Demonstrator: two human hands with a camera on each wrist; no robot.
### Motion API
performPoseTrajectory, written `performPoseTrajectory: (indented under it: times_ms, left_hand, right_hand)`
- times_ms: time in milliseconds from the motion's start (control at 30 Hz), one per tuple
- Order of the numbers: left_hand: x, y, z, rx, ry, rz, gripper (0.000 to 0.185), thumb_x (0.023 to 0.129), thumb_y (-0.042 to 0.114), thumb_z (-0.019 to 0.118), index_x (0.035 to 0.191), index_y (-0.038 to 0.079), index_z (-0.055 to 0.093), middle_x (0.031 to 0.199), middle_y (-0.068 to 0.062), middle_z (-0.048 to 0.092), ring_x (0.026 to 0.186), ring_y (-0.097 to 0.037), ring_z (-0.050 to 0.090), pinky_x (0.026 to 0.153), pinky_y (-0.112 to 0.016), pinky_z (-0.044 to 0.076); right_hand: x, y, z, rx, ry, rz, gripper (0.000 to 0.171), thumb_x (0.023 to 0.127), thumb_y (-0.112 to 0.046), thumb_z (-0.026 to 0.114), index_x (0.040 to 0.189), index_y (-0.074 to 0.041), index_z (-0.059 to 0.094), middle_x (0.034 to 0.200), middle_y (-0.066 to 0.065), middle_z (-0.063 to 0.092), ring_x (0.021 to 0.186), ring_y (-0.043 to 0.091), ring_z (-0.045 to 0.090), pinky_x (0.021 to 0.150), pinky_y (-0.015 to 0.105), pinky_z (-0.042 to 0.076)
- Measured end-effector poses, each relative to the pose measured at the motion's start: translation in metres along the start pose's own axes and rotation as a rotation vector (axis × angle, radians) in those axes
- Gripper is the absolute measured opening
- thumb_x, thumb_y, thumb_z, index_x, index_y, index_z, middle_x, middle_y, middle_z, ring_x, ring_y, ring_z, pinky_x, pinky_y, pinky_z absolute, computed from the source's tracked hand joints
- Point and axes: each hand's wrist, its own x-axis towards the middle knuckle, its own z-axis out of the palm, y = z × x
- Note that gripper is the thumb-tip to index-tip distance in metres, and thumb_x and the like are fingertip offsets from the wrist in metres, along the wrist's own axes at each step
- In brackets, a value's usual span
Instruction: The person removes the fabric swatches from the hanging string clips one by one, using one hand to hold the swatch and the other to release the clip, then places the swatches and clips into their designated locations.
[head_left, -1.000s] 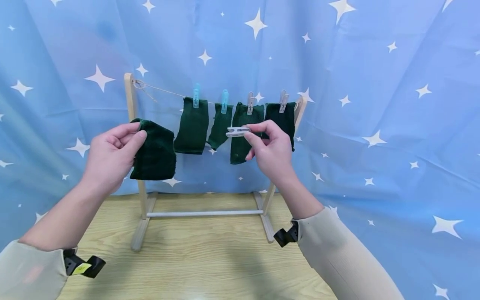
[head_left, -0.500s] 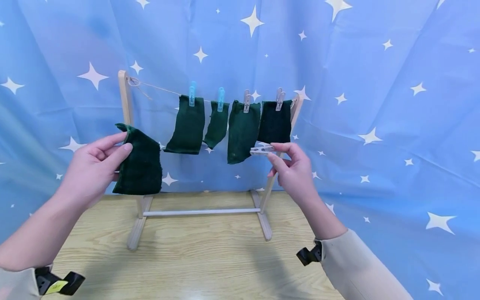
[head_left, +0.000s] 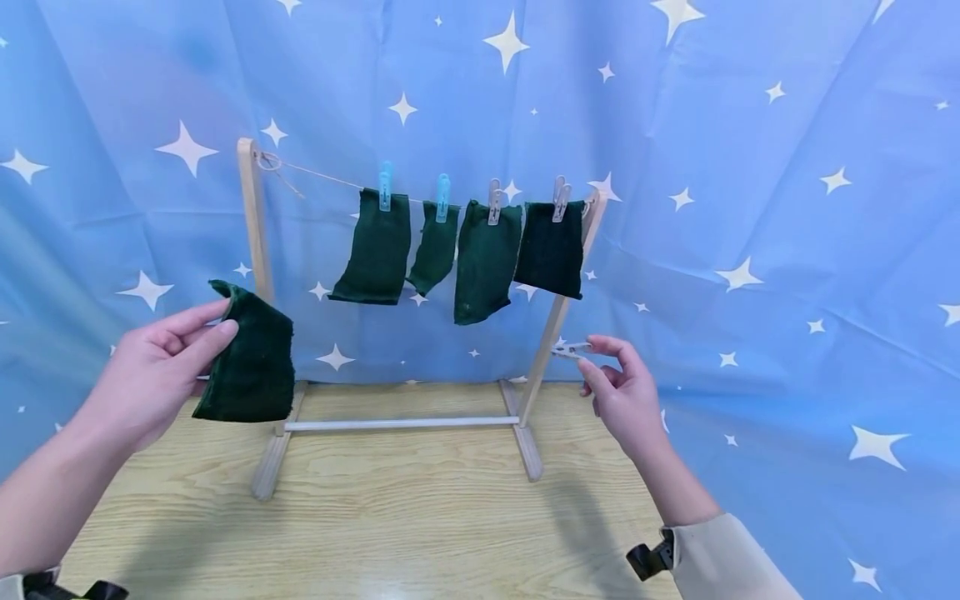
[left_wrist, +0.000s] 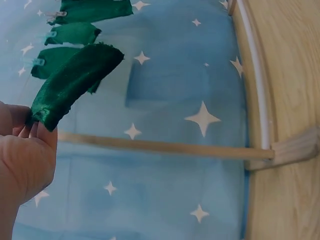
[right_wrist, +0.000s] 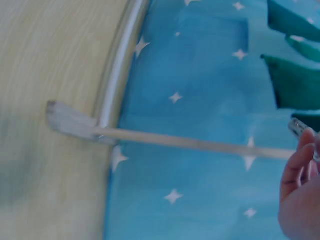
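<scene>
Cloth (head_left: 251,362), dark green, is edge-pinched in the left hand (head_left: 157,362) before the wooden left post (head_left: 255,221), while the right hand (head_left: 626,396) pinches a clothespin (right_wrist: 298,127) near the right post (head_left: 542,358); light, steady grips clear of the pegged cloths (head_left: 487,262) seem best.

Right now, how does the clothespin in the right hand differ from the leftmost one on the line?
The held clothespin is greyish; the leftmost clothespin is light blue. The held clothespin lies nearly level, pinched by the right hand; the leftmost clothespin stands upright, clipped over a green cloth. Both look slim.
</scene>
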Motion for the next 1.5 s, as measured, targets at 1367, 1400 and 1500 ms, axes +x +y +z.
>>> performPoseTrajectory:
  times_ms: [1367, 1400, 1500]
  left_hand:
    - [-0.028, -0.145, -0.037, 0.029, -0.047, -0.284, 0.078, 0.118, 0.054, 0.038, 0.177, 0.012, 0.007, 0.176, -0.038, 0.008, 0.156, -0.064, 0.017, 0.071, -0.008, 0.053]
    - [-0.028, -0.145, -0.037, 0.030, -0.054, -0.287, 0.078, 0.118, 0.054, 0.037, 0.177, 0.012, 0.006, 0.176, -0.039, 0.007, 0.156, -0.065, 0.017, 0.074, -0.014, 0.059]
    - [-0.028, -0.149, -0.038, 0.041, -0.064, -0.287, 0.079, 0.118, 0.054, 0.036, 0.177, 0.011, 0.006, 0.176, -0.040, 0.007, 0.155, -0.066, 0.019, 0.075, -0.017, 0.062]
  right_hand:
    - [0.008, 0.213, 0.012, -0.262, 0.016, 0.423, 0.042, 0.111, -0.014, 0.064, 0.149, 0.003, 0.060, 0.143, 0.027, 0.064, 0.129, 0.038, 0.060, 0.101, 0.037, 0.052]
    - [0.008, 0.215, 0.013, -0.268, 0.015, 0.423, 0.042, 0.111, -0.014, 0.064, 0.149, 0.004, 0.060, 0.143, 0.028, 0.064, 0.130, 0.040, 0.060, 0.106, 0.043, 0.052]
    - [0.009, 0.217, 0.014, -0.294, 0.011, 0.415, 0.042, 0.111, -0.014, 0.064, 0.148, 0.005, 0.059, 0.143, 0.030, 0.064, 0.132, 0.043, 0.060, 0.115, 0.056, 0.048]
